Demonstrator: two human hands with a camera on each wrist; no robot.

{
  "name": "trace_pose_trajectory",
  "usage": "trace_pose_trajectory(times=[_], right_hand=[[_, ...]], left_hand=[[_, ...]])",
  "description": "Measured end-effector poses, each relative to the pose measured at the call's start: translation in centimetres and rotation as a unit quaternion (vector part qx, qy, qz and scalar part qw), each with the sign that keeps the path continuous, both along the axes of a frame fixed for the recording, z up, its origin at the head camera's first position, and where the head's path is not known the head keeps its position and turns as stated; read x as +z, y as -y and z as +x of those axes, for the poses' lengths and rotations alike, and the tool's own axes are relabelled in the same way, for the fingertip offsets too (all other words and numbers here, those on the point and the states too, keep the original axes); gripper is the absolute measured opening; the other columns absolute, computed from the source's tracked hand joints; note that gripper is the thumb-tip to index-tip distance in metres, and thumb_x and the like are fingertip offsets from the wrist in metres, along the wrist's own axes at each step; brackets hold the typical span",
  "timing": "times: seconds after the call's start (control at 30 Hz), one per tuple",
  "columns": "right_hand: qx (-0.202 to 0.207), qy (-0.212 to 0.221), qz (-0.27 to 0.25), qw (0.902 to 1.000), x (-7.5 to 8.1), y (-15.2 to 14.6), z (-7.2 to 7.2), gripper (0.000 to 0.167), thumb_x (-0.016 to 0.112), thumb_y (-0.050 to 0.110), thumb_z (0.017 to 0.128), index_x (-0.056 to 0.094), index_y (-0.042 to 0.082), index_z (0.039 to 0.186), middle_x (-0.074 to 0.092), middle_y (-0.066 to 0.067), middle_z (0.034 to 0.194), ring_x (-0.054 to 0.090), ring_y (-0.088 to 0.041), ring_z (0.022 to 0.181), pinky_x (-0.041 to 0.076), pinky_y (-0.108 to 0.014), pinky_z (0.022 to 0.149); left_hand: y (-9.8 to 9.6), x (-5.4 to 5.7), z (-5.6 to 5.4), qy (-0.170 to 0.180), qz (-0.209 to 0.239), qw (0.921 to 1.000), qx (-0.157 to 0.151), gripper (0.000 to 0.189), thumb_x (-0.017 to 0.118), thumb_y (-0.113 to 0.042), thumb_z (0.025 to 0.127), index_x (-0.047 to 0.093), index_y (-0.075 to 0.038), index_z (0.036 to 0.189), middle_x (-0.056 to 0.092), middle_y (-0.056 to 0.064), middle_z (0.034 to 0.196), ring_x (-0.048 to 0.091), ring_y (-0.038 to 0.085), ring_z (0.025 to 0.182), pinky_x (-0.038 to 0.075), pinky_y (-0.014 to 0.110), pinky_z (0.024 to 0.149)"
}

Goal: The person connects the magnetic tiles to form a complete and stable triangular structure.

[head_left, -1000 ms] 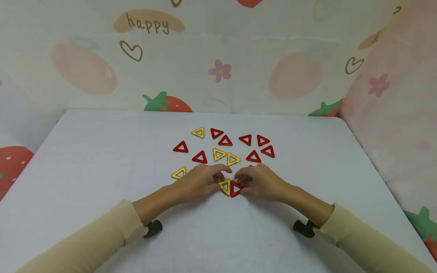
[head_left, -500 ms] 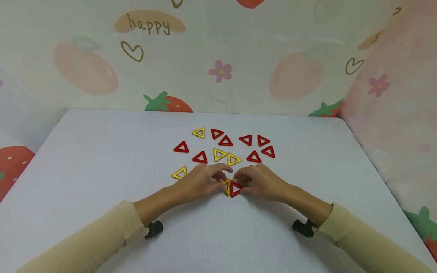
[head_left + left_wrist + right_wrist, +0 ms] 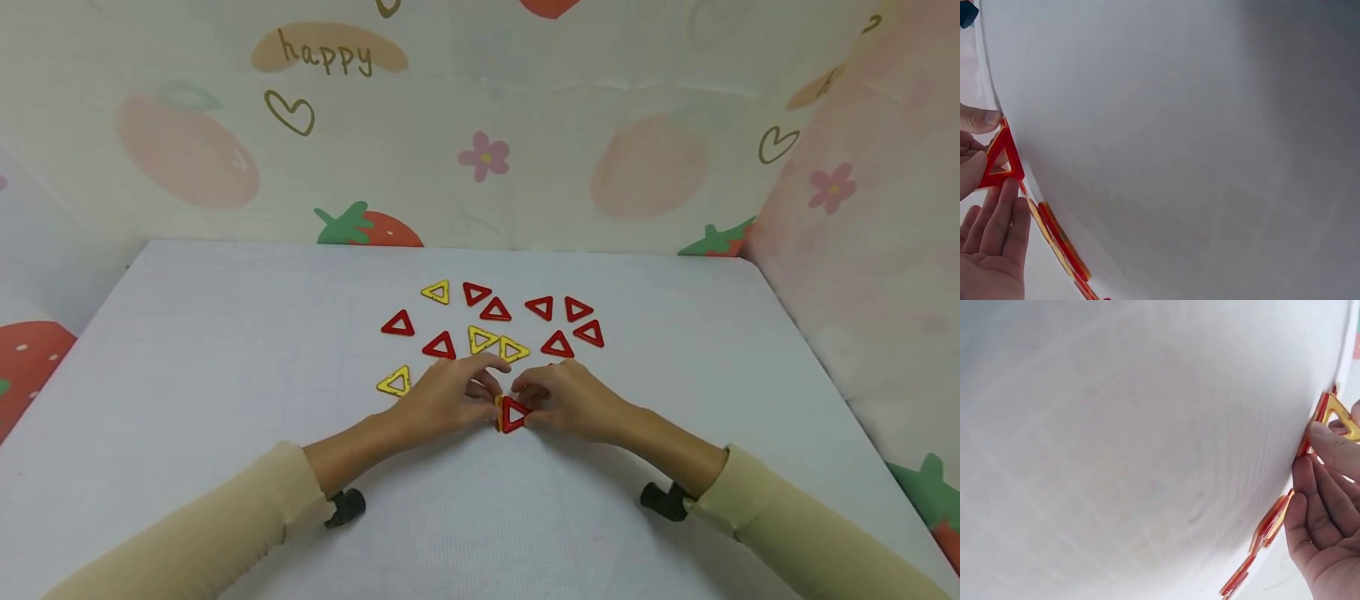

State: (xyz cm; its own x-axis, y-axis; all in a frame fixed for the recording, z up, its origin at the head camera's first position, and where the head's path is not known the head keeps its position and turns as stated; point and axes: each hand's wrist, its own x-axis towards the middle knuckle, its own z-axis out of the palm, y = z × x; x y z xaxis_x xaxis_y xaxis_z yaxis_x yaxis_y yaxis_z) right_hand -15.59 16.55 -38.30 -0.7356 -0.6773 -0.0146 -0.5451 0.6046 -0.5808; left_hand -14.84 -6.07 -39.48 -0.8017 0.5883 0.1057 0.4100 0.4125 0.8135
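In the head view my left hand [image 3: 444, 402] and right hand [image 3: 581, 403] meet near the middle of the table. The right hand pinches a red triangular magnetic tile [image 3: 507, 417] between thumb and fingers. The left hand pinches a yellow triangular magnetic tile [image 3: 498, 414], seen nearly edge-on against the red one's left side. In the left wrist view the red tile [image 3: 1015, 159] stands tilted among the fingertips. The right wrist view shows the yellow tile [image 3: 1330, 412] standing up beyond the red tile's edge [image 3: 1320, 414]. Fingers partly cover both tiles.
Behind the hands lie several loose red triangular tiles [image 3: 397, 331] and several yellow ones [image 3: 392, 389] on the white table [image 3: 225, 333]. One red tile [image 3: 555, 364] is mostly hidden behind the right hand. A printed cloth [image 3: 555, 225] hangs behind the table.
The yellow tile has swung from showing its face to nearly edge-on beside the red tile. My left hand has shifted slightly right; the right hand has barely moved.
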Motion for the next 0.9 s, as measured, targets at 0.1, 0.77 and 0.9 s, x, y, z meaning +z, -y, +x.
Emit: trace_pose_trajectory(times=[0.1,0.77,0.9], right_hand=[[0.001,-0.003,0.0,1.0,0.04,0.01,0.08,0.035,0.082,0.007,0.081,0.07,0.001,0.113,0.075,-0.003,0.098,0.071,-0.012,0.091,0.057,-0.03,0.085],[0.011,-0.005,-0.014,0.9998,-0.22,0.04,0.18,0.036,0.082,0.008,0.081,0.069,0.002,0.115,0.075,-0.003,0.099,0.071,-0.013,0.091,0.057,-0.029,0.085],[0.015,0.009,-0.012,0.9998,0.04,-0.2,0.21,0.039,0.081,0.008,0.083,0.067,0.002,0.119,0.075,-0.003,0.101,0.071,-0.013,0.093,0.057,-0.03,0.086]], left_hand=[[-0.14,-0.1,0.0,0.008,0.008,0.9999,0.006,0.051,0.079,-0.004,0.084,0.057,-0.004,0.13,0.073,0.005,0.099,0.071,0.013,0.092,0.056,0.031,0.088],[-0.46,-0.12,-0.24,0.022,-0.005,0.9997,0.004,0.058,0.079,-0.004,0.084,0.052,-0.005,0.136,0.074,0.002,0.1,0.07,0.013,0.097,0.054,0.03,0.093],[-0.4,-0.19,-0.24,0.025,0.0,0.9997,0.003,0.059,0.079,-0.004,0.084,0.051,-0.005,0.136,0.074,0.003,0.101,0.07,0.013,0.098,0.054,0.031,0.094]])
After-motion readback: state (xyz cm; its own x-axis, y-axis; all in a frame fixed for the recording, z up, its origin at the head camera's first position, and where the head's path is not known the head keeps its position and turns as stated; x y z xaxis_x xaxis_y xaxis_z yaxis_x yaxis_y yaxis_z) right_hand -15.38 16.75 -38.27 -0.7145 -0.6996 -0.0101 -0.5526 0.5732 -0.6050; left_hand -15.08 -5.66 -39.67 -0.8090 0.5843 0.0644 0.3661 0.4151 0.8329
